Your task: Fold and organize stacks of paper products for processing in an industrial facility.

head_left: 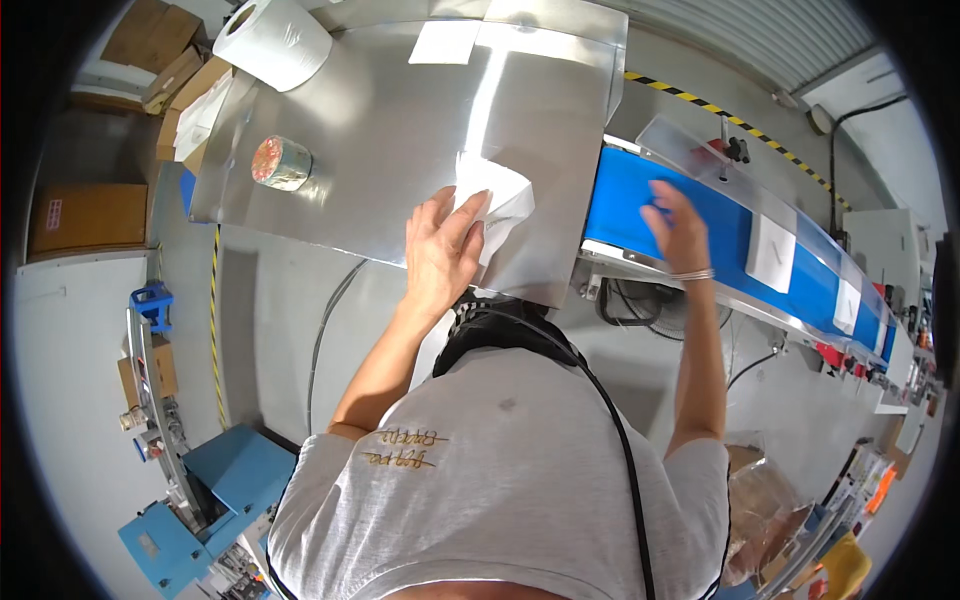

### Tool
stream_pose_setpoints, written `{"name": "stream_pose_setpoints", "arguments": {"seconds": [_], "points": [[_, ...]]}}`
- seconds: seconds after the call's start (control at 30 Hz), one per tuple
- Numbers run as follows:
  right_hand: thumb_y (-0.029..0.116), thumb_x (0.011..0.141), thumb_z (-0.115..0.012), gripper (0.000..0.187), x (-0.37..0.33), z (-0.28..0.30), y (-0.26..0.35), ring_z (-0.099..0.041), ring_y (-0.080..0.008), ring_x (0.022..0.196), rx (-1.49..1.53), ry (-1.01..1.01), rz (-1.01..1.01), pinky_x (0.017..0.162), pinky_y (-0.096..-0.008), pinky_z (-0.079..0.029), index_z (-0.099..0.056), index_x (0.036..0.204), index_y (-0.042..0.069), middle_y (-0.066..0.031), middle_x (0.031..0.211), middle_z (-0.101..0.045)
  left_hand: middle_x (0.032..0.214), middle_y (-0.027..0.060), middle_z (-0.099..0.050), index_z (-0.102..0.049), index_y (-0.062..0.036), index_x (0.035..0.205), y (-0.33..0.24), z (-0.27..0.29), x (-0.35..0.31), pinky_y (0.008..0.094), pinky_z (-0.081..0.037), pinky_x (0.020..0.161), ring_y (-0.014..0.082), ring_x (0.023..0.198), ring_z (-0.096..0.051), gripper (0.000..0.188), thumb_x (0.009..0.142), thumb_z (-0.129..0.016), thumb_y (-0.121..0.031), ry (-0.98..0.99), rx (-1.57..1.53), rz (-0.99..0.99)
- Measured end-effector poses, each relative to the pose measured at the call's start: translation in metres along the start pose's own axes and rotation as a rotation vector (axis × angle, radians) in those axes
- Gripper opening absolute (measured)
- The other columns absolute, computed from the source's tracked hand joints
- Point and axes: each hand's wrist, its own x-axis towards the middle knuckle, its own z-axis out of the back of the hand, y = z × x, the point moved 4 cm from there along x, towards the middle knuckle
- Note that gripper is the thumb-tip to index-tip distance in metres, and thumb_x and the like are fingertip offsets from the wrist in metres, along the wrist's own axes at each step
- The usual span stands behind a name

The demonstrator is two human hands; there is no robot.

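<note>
sheet [512, 203], white and creased, is on the steel table [390, 130] near its front right corner, with the left hand [438, 252] at its left side. the fingers and thumb bend about that edge; whether they clamp it or only touch it, i cannot tell. the right hand [682, 235] is blurred over the blue belt [622, 215], thumb and fingers apart, with nothing seen in it. the step in hand looks like handling the sheet on the table, one hand on it and one away from it. the next move seems to call for a firm left grip, and for the right hand to come across from the belt if both are needed. counted: two hands, one sheet at the left hand, one flat paper [444, 42] at the table's far edge, one roll [278, 45] and one tub [282, 163] on the table's left part, one belt. two white pieces [771, 258] lie clearly on the belt, with perhaps a third beyond, too small to be sure.
</note>
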Motion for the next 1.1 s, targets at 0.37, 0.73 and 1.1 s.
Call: {"name": "stream_pose_setpoints", "arguments": {"seconds": [0.37,0.73,1.1], "points": [[0.006,0.079,-0.071,0.042,0.043,-0.098,0.091,-0.056,-0.0121,0.090,0.538,0.496,-0.066,0.080,-0.0272,-0.049,-0.054,0.118,0.007,-0.0040,0.109,-0.058,0.120,0.0183,-0.054,-0.069,-0.0189,0.110,0.006,-0.002,-0.005,0.0394,-0.042,0.084,0.0305,0.100,-0.053,0.036,0.077,-0.067,-0.005,-0.006,0.014,-0.050],[0.022,0.091,-0.061,0.027,0.019,-0.046,-0.010,-0.054,-0.0104,0.079,0.188,0.253,-0.391,0.073,-0.0267,-0.048,-0.052,0.107,0.002,-0.0029,0.096,-0.059,0.119,0.0168,-0.055,-0.062,-0.0121,0.117,0.016,0.002,0.000,0.0411,-0.043,0.089,0.0339,0.103,-0.054,0.036,0.082,-0.064,-0.006,-0.024,-0.096,0.141],[0.029,0.079,-0.070,0.056,0.002,0.045,-0.048,-0.054,-0.0350,0.108,-0.585,-0.250,-0.097,0.092,-0.0438,-0.043,-0.051,0.125,0.004,-0.0183,0.118,-0.058,0.119,0.0200,-0.057,-0.067,-0.0143,0.111,0.021,-0.004,0.000,0.0401,-0.051,0.081,0.0332,0.099,-0.059,0.034,0.080,-0.064,-0.002,-0.080,-0.101,0.062]]}}
